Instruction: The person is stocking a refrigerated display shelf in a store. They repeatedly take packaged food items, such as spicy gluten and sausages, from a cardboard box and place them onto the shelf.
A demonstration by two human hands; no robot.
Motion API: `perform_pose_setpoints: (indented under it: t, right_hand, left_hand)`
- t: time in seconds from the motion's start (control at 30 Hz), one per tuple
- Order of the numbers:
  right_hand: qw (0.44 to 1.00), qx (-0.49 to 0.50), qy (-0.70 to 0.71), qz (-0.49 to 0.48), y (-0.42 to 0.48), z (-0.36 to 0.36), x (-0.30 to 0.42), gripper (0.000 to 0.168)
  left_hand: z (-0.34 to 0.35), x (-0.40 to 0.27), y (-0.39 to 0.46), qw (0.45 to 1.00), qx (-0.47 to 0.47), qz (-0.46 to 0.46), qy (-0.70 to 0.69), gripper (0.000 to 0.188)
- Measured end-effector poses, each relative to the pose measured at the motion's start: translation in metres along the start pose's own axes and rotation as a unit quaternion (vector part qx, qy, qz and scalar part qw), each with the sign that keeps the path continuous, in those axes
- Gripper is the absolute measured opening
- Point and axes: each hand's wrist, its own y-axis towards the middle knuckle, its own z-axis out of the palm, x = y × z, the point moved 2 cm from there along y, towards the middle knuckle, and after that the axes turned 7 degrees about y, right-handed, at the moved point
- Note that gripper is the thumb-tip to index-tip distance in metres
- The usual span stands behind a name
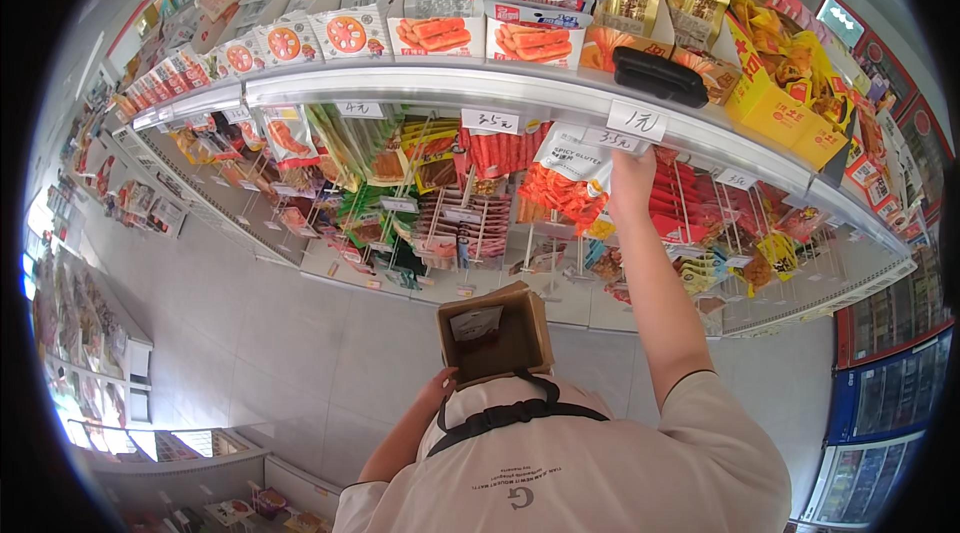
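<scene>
My right hand point(634, 184) reaches up to the hanging rack under the shelf edge. It is at the upper right edge of an orange and white bag of spicy gluten point(568, 177), right below a handwritten price tag point(616, 139). The tag hides its fingertips, so their grip cannot be made out. My left hand point(441, 387) is shut on the near left side of an open cardboard box point(536, 323), held in front of my body. Inside the box, a light-coloured packet point(475, 324) leans against the wall.
Packaged snacks in display boxes point(436, 36) line the shelf above, with a black plastic object point(660, 77) at its front edge point(420, 87). Red packets point(679, 192) hang on hooks right of my hand. Another shelf unit point(139, 375) stands left; glass-door coolers point(892, 383) stand right.
</scene>
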Motion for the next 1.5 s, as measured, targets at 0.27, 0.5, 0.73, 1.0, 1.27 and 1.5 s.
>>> perform_pose_setpoints:
  t: [0.27,0.5,0.73,1.0,1.27,1.5]
  right_hand:
    - [0.999,-0.006,0.005,-0.032,0.000,-0.009,-0.003,0.033]
    - [0.999,-0.025,0.013,-0.023,-0.016,0.000,0.008,0.030]
    - [0.999,-0.006,-0.038,-0.020,0.008,-0.003,-0.007,0.031]
    - [0.992,0.015,-0.125,-0.024,0.045,-0.010,-0.021,0.046]
    - [0.995,0.052,-0.048,0.073,0.098,-0.042,-0.068,0.044]
    - [0.885,0.121,-0.405,-0.196,0.100,-0.039,-0.087,0.039]
  left_hand:
    - [-0.003,-0.002,-0.001,1.000,0.004,0.012,-0.006,0.048]
    - [0.003,0.009,0.003,1.000,0.015,-0.004,-0.009,0.048]
    - [-0.001,0.003,0.001,0.999,0.030,0.002,-0.017,0.050]
    - [0.003,0.010,0.003,1.000,0.015,0.010,-0.022,0.050]
    - [0.005,0.008,0.009,0.999,0.021,0.022,-0.021,0.049]
    - [0.003,0.008,0.002,0.999,0.005,0.036,-0.024,0.048]
